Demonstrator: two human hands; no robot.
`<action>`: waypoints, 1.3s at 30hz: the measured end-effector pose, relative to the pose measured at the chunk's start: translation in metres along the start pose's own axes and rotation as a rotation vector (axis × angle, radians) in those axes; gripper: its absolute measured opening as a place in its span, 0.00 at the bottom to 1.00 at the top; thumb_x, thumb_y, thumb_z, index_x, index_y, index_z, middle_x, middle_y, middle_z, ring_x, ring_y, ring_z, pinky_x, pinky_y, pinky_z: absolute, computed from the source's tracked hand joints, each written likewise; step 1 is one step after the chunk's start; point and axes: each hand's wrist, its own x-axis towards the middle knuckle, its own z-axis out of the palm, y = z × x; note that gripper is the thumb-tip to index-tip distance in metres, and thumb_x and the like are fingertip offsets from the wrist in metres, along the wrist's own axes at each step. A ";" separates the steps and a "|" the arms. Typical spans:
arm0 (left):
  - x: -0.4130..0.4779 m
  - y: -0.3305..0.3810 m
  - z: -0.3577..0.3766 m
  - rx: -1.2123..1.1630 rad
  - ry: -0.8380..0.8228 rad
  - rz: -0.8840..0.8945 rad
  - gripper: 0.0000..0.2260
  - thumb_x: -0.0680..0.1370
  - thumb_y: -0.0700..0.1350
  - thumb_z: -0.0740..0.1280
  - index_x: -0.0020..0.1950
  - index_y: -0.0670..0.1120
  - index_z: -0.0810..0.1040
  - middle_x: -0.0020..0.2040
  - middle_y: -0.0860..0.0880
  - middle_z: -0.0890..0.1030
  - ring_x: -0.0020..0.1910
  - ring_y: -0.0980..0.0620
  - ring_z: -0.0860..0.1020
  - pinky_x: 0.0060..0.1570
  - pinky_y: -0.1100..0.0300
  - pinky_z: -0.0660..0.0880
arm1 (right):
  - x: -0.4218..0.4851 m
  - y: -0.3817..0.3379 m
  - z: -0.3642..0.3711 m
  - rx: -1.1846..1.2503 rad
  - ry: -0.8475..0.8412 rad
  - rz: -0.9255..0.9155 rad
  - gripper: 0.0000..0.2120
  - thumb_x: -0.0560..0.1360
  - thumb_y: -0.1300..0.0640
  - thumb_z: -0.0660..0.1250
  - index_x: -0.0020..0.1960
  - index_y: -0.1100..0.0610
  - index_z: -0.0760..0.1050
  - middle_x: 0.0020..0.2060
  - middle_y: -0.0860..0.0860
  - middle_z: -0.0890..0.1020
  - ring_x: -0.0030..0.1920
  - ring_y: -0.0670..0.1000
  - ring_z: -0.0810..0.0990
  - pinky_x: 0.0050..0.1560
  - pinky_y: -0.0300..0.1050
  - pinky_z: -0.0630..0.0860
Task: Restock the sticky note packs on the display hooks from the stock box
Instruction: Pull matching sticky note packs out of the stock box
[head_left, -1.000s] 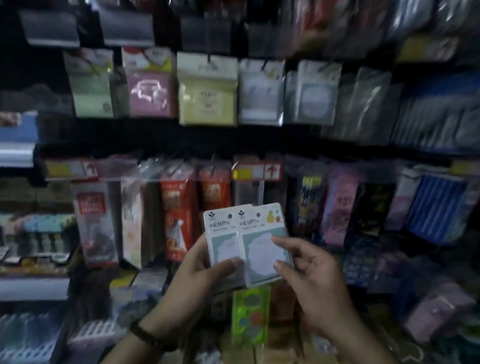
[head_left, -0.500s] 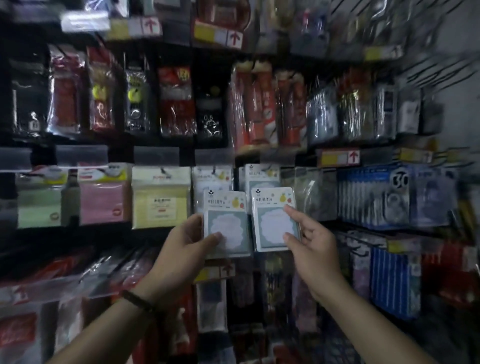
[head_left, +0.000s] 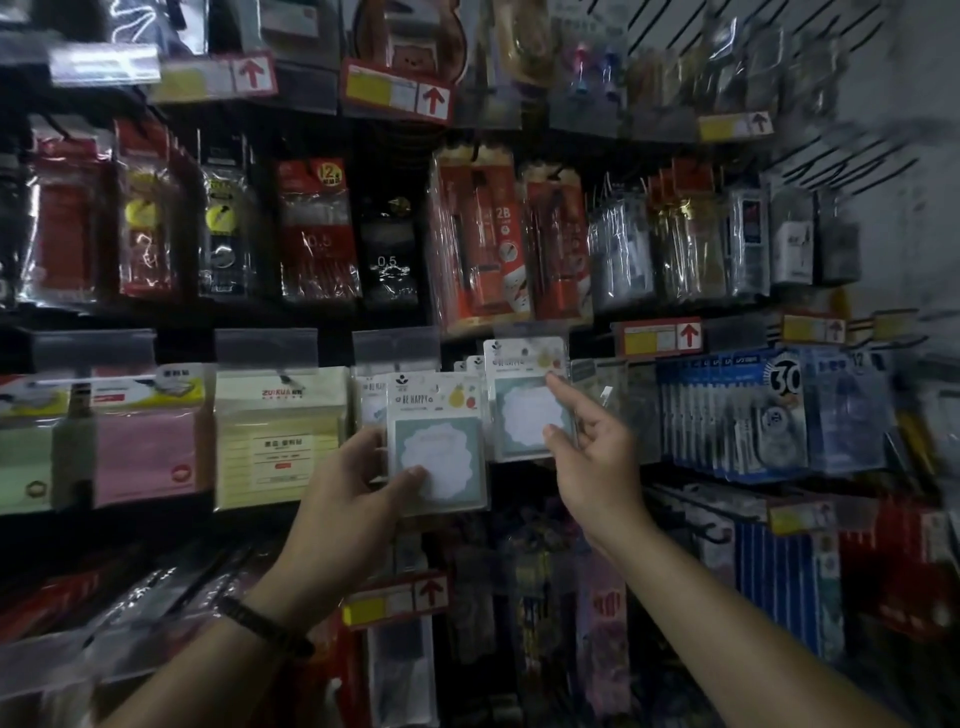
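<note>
Pinched one pack (head_left: 439, 441) in left hand (head_left: 358, 483), thumb on its front; pinched second pack (head_left: 524, 400) by its edge in right hand (head_left: 587, 441), up against hung packs (head_left: 475, 364) beyond the fingertips (head_left: 551, 378); hook tip hidden; judged best: line hang hole up squarely, slide straight back.

Left-hand pack (head_left: 436, 441): sat in the left hand (head_left: 358, 483), before the hung packs (head_left: 371, 400), just left of and lower than the right-hand pack (head_left: 527, 400). The right hand (head_left: 592, 447) pinched that one at its right edge, up at the front of the same row. Notepad packs (head_left: 280, 436): hung left of both. Correction tape packs (head_left: 753, 410): hung to the right. Pen packs (head_left: 478, 239): hung in the row above.
</note>
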 end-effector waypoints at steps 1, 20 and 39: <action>0.001 0.001 0.000 0.001 -0.002 0.002 0.14 0.82 0.41 0.69 0.67 0.53 0.79 0.60 0.52 0.86 0.55 0.51 0.87 0.53 0.47 0.86 | 0.002 0.001 0.000 0.001 0.004 0.007 0.26 0.81 0.71 0.66 0.72 0.46 0.78 0.70 0.37 0.78 0.71 0.31 0.72 0.68 0.26 0.69; 0.010 0.001 0.003 -0.018 -0.013 -0.027 0.14 0.82 0.40 0.68 0.67 0.51 0.79 0.58 0.50 0.86 0.52 0.50 0.88 0.46 0.52 0.87 | 0.024 -0.004 -0.001 -0.161 -0.060 0.179 0.29 0.77 0.73 0.64 0.72 0.49 0.79 0.73 0.44 0.78 0.48 0.44 0.87 0.44 0.57 0.87; 0.024 0.001 0.031 -0.036 -0.006 -0.044 0.12 0.81 0.42 0.72 0.64 0.50 0.79 0.54 0.46 0.87 0.48 0.48 0.89 0.48 0.43 0.87 | -0.008 0.002 0.011 -0.408 0.038 -0.071 0.18 0.84 0.50 0.65 0.74 0.45 0.76 0.56 0.46 0.83 0.54 0.43 0.83 0.54 0.45 0.83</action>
